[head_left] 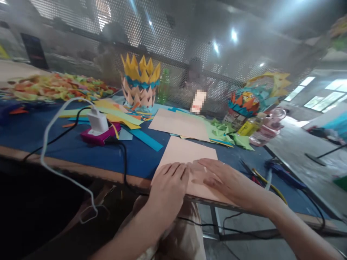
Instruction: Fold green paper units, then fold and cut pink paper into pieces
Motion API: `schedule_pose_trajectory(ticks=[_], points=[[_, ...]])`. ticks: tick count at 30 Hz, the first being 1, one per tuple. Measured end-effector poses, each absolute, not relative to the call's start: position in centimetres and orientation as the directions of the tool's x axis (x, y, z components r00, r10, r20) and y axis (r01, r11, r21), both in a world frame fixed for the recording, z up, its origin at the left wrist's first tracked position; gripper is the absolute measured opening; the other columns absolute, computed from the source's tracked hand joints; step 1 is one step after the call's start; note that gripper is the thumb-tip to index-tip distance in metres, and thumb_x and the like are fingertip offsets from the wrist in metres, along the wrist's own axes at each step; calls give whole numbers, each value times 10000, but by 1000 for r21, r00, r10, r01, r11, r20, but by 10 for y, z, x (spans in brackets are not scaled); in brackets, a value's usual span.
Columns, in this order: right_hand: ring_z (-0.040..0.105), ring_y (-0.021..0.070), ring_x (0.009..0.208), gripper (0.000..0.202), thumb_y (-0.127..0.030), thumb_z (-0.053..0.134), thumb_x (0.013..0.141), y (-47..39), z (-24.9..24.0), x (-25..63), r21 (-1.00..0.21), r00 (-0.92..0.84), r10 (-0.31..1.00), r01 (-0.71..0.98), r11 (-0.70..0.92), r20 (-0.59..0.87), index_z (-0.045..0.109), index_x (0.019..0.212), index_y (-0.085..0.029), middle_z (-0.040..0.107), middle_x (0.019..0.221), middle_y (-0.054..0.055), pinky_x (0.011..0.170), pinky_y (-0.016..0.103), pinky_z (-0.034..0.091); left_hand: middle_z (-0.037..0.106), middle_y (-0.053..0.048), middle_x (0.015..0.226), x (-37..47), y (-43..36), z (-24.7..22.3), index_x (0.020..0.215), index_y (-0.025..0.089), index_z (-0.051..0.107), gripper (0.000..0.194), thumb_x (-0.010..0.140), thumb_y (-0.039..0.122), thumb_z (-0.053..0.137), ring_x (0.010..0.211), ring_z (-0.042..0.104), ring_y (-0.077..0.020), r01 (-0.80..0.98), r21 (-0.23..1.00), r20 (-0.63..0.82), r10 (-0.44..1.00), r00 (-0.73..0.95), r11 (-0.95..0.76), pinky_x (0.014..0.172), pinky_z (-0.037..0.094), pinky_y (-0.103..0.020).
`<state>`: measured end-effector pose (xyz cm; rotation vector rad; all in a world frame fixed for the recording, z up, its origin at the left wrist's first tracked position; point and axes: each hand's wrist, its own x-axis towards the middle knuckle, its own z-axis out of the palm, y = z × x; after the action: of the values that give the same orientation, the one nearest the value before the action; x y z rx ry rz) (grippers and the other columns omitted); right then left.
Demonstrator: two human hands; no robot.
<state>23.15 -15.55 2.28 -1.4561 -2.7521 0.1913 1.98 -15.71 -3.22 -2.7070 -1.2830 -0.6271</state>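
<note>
A pale peach sheet of paper (187, 150) lies at the front edge of the blue table. My left hand (171, 182) rests flat on its left part, fingers stretched out and side by side. On the right part lies my right hand (221, 180), fingers extended and slightly blurred, partly over the sheet. Neither hand grips anything; both are open. Just behind is another peach sheet (179, 124), stacked over coloured paper whose edges stick out. Green folded paper pieces (225, 130) sit to the right of that stack.
A paper basket with yellow points (142, 81) stands at the back. Left are a white charger (97, 121) in a magenta power strip (93, 137) and a pile of folded paper (59, 86). Scissors (255, 178), a blue glue gun (284, 174) and a yellow-labelled bottle (251, 124) are right.
</note>
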Motion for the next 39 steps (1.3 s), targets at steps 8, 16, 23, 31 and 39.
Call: schedule_pose_trajectory(ticks=[8,16,23,31,39], points=[[488,255,1275,490,-481,362,974,-163,27,230,-99,-576,815,809,579,63,437,1392,-238,513,1398,99,1017,450,452,689,-132,1122,19,-151,-18,1142,95,630,376,823,27,444,1018,640,-226,787,-37,436,699,567,-616,905,471,-371],[404,260,1340,782,-461,618,836,-209,37,217,-137,-629,777,768,625,15,250,1490,-242,415,1479,84,1093,405,365,692,-117,1144,7,-176,-18,1151,111,628,413,788,34,448,1018,652,-235,743,-129,482,613,626,-657,915,469,-378],[594,234,1126,482,-35,432,856,-200,81,207,122,-522,811,852,509,263,504,1315,-163,634,1242,99,964,385,473,731,-118,1000,7,-148,63,1116,115,651,410,801,33,401,883,685,-264,739,-203,510,575,639,-642,771,526,-403],[342,247,1374,544,-52,376,905,-164,78,214,293,-453,629,891,347,632,378,1431,-193,440,1462,79,1137,459,270,566,-111,1349,14,-110,79,1317,147,510,541,797,32,420,1291,469,-286,748,-229,763,363,535,-622,1089,319,-509],[500,234,1233,513,-39,433,859,-144,27,214,173,-483,782,875,453,395,448,1357,-161,563,1337,110,1045,394,392,658,-138,1216,12,-82,27,1187,91,613,529,736,-39,369,1123,612,-250,702,-196,533,527,662,-684,1047,376,-467]])
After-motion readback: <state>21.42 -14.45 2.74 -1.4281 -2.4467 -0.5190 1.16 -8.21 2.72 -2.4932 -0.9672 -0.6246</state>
